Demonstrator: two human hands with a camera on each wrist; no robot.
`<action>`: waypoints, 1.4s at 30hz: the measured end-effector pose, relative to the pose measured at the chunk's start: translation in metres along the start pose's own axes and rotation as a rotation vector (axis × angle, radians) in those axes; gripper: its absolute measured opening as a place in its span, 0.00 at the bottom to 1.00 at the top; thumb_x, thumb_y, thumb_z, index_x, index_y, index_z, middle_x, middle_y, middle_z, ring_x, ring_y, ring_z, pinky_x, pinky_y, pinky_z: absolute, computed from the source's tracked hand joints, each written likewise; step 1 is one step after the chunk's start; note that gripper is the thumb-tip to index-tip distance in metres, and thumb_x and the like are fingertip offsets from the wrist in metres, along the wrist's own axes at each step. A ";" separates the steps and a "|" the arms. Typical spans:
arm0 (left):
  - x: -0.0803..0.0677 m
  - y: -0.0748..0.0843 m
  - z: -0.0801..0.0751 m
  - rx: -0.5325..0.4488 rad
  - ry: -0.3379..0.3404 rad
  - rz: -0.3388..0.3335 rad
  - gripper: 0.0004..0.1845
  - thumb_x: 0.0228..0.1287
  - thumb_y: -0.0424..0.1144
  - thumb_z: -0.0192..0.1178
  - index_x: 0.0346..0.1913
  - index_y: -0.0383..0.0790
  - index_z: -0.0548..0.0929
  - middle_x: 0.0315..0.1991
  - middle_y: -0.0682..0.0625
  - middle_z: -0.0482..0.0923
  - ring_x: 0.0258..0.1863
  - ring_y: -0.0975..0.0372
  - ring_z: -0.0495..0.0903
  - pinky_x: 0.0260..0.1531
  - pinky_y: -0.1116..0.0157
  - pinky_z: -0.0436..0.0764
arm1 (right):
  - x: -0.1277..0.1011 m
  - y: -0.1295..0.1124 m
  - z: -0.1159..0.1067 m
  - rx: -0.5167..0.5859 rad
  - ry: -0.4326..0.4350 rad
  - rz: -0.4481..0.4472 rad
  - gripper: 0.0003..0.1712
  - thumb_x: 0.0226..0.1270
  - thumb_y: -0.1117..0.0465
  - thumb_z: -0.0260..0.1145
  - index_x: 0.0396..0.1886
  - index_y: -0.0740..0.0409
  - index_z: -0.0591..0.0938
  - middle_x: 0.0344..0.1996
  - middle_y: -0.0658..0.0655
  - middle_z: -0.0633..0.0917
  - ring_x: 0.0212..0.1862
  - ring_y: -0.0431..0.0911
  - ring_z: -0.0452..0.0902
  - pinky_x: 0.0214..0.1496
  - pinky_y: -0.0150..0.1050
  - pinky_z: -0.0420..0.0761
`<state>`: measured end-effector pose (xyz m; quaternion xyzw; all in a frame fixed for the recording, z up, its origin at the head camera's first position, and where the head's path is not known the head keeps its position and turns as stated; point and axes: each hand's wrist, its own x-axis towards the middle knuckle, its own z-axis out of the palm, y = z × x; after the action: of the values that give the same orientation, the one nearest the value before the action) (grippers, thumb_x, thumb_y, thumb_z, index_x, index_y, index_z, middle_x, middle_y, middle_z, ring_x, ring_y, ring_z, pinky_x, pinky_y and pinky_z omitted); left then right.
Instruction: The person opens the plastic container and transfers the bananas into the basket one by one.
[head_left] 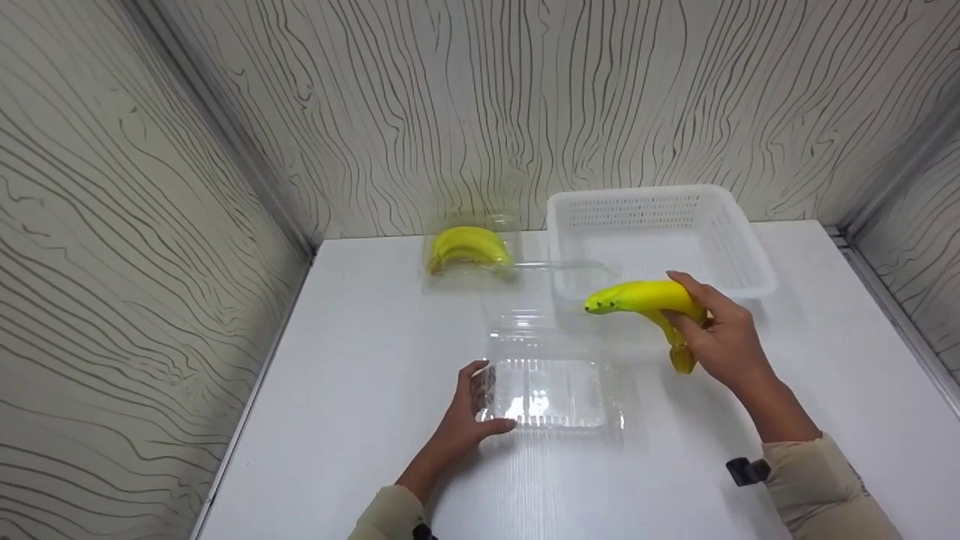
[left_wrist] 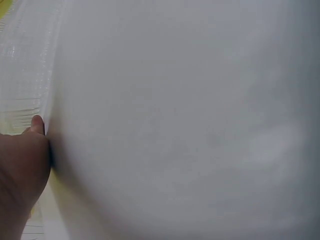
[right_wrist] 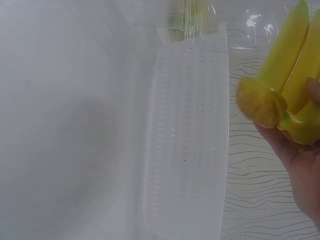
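My right hand [head_left: 716, 330] grips a yellow banana bunch [head_left: 645, 300] above the white table [head_left: 337, 360], just in front of the white perforated basket [head_left: 742, 247]. In the right wrist view the banana bunch [right_wrist: 285, 85] shows its cut stem end, with the basket [right_wrist: 187, 145] beside it. My left hand [head_left: 469, 412] holds the left edge of an open clear plastic clamshell box [head_left: 551, 390], thumb on its front rim. In the left wrist view only my thumb [left_wrist: 35, 125] and a blurred white surface show.
A second banana bunch [head_left: 466, 246] sits inside another clear clamshell [head_left: 480, 274] at the back of the table near the wall. Patterned walls close in the table on three sides.
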<state>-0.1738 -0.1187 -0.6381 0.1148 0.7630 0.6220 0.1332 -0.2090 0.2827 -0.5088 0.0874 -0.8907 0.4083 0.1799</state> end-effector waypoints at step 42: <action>0.000 0.000 0.002 0.010 0.006 -0.039 0.57 0.61 0.46 0.78 0.83 0.53 0.48 0.87 0.37 0.53 0.87 0.41 0.55 0.85 0.44 0.61 | 0.025 0.022 -0.013 0.000 -0.007 0.184 0.33 0.78 0.42 0.67 0.79 0.24 0.71 0.65 0.55 0.83 0.51 0.44 0.76 0.43 0.19 0.79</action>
<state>-0.1728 -0.1169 -0.6381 0.0985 0.7685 0.6160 0.1426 -0.2357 0.3066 -0.5059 0.0066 -0.8956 0.4228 0.1384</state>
